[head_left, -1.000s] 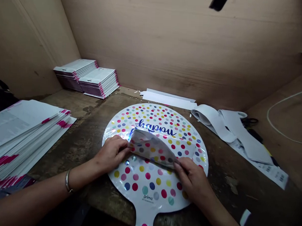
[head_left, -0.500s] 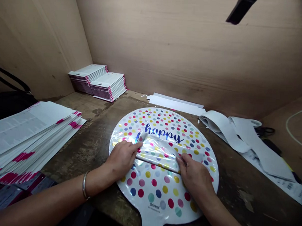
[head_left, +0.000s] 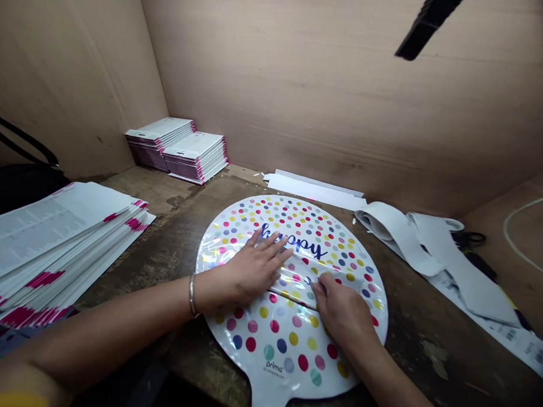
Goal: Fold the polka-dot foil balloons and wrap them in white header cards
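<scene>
A flat round foil balloon (head_left: 287,342), white with coloured dots, lies on the worktable with its neck towards me. Blue "happy" lettering on it is upside down from here. Across its middle runs a shiny dotted strip (head_left: 297,276); whether this is a fold of the balloon or a separate film, I cannot tell. My left hand (head_left: 260,264) lies flat over the strip's left part, fingers spread, a bangle on the wrist. At the strip's right end, my right hand (head_left: 339,302) pinches it between thumb and fingers.
Printed white-and-pink cards (head_left: 67,242) are piled at the left. Two stacks of card packs (head_left: 179,148) stand in the back corner. White paper strips (head_left: 317,190) lie along the back wall. Curled label strips (head_left: 458,265) and black-handled scissors (head_left: 470,237) are at the right.
My left hand has let go of the strip's left end, moved right and flattened over it with fingers spread. My right hand keeps its pinch, shifted slightly left.
</scene>
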